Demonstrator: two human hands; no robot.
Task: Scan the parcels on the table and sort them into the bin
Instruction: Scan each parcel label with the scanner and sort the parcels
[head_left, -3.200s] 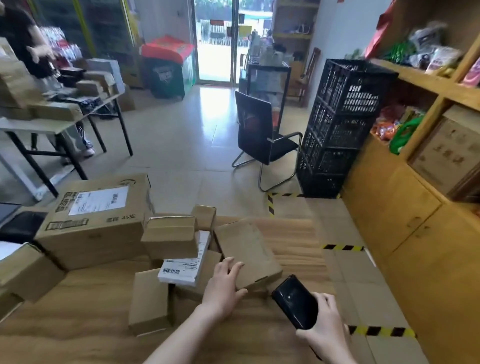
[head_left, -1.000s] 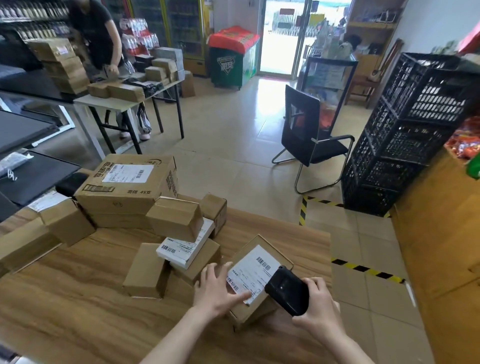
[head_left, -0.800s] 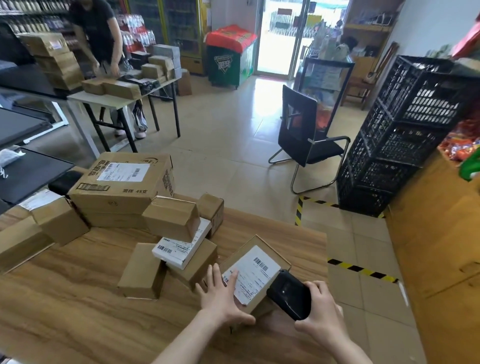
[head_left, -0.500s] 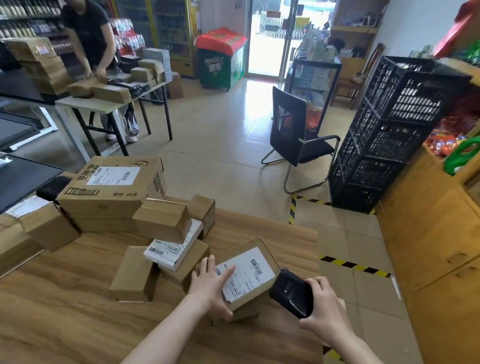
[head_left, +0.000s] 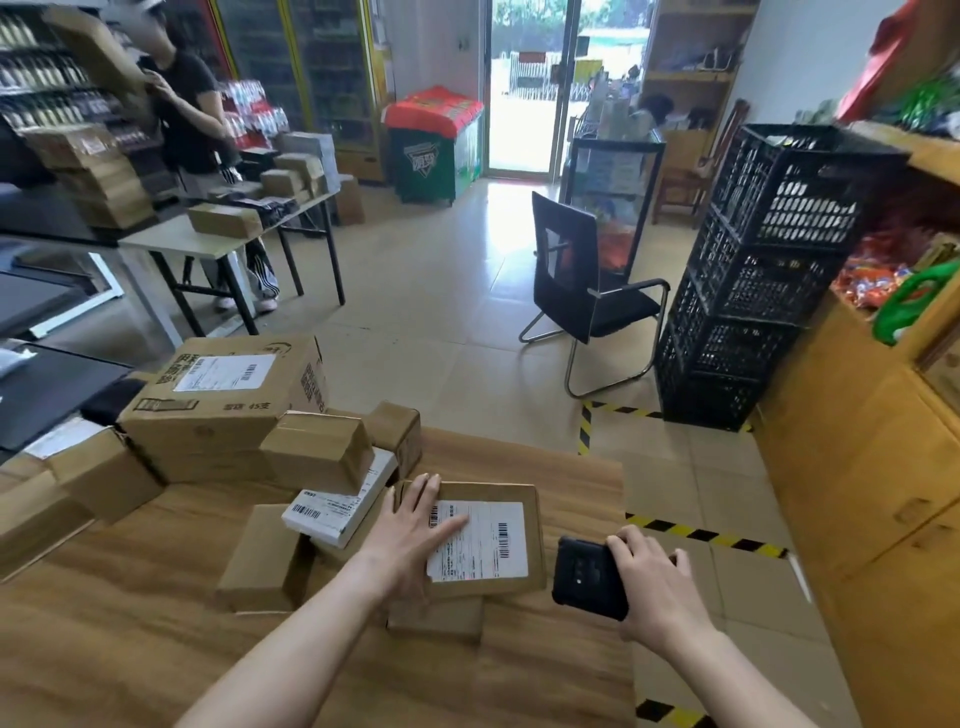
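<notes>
Left hand (head_left: 410, 530) lies flat on the parcel (head_left: 483, 492), fingers straight and spread, palm down, nothing grasped. I read that as pinning the box so it can't slide or rock during the scan. It needs that, because it sits on a smaller box (head_left: 436, 618) and not on the table (head_left: 130, 649) itself.

Right hand (head_left: 654, 587) is clenched round the handheld scanner (head_left: 589, 577). It holds the scanner just right of the parcel, close to its edge and not over the label (head_left: 488, 540). A dark face with what looks like a small lens is turned up toward the head camera. My guess is it's staged for the read and not yet aimed.

The parcel is at the near right of the table, just beside the loose pile of boxes (head_left: 317, 457). It lies flat, label face up. The fingertips cover the label's left edge, but the barcode (head_left: 503, 540) on the right is uncovered.

Its sides sit roughly square to the table's front edge. The view foreshortens it to almost square, so I can't call the long axis firmly. Best guess is that it runs away from me.

The stacked black crates (head_left: 753, 280) stand well apart on the floor to the right. I take those to be the bin.
</notes>
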